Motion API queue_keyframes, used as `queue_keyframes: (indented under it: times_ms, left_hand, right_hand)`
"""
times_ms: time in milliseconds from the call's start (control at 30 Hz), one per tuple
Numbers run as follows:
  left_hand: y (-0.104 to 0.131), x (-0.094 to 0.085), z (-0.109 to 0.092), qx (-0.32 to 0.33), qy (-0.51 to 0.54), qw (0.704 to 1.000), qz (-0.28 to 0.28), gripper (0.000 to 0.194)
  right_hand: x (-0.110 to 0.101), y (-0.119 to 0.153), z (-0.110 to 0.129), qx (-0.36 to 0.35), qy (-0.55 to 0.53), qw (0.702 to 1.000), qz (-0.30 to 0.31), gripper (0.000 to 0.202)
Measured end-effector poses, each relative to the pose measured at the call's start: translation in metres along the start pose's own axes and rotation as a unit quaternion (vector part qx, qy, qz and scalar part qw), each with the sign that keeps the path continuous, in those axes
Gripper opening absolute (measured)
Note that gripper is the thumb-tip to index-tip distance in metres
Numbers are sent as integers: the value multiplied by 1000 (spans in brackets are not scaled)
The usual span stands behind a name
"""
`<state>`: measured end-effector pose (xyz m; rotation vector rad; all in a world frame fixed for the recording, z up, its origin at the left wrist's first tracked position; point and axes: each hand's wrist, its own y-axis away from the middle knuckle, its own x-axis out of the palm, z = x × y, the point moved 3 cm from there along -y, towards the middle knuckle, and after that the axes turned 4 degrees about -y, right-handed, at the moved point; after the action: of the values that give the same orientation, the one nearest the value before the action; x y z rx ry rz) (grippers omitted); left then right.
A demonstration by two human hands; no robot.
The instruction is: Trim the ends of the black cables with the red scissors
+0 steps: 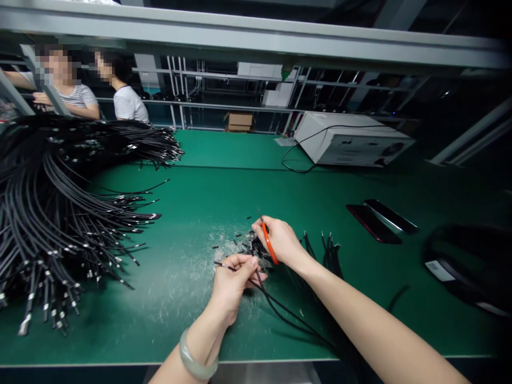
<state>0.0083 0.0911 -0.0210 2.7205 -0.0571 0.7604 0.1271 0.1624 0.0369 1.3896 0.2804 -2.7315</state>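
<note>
Between the thumb and fingers of my left hand (236, 277) is a black cable (276, 308), its stripped end poking out to the left. A second strand of cable runs back from the same hand toward the lower right. My right hand (282, 240) is closed round scissors (269, 242) with orange handles, their dark blades pointing up and away. Beneath and between both hands lie short black offcuts (253, 246) and a scatter of pale fine fibres (176, 282). More black cables (331, 256) lie behind my right forearm.
A large heap of black cables (60, 197) with silvery ends covers the left of the green table (192, 197). A white machine (352, 138) with a cord stands back right. Two phones (374, 224) and a dark coil (472, 266) lie at right. Two people (130, 104) are beyond the heap.
</note>
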Motion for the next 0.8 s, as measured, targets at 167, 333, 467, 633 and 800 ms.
queue_keyframes:
  times_ms: [167,333,467,633,800]
  left_hand:
    - [1,1,-2,-2,12,1000,-11,35]
    - [0,1,-1,-1,8,1000,-1,32]
    - [0,0,-1,-4,-3,1000,-10,31]
    - [1,0,1,-21,16,1000,9,25]
    - [0,-1,1,-40,25,999,13,26]
  right_hand:
    - [5,11,-5,8,-66,991,114,25]
    - [8,25,9,39,-206,959,188,36]
    - [4,29,16,-74,15,995,61,31]
    - [-4,42,24,-384,241,891,21,29]
    - [-26,38,5,-341,254,905,32,26]
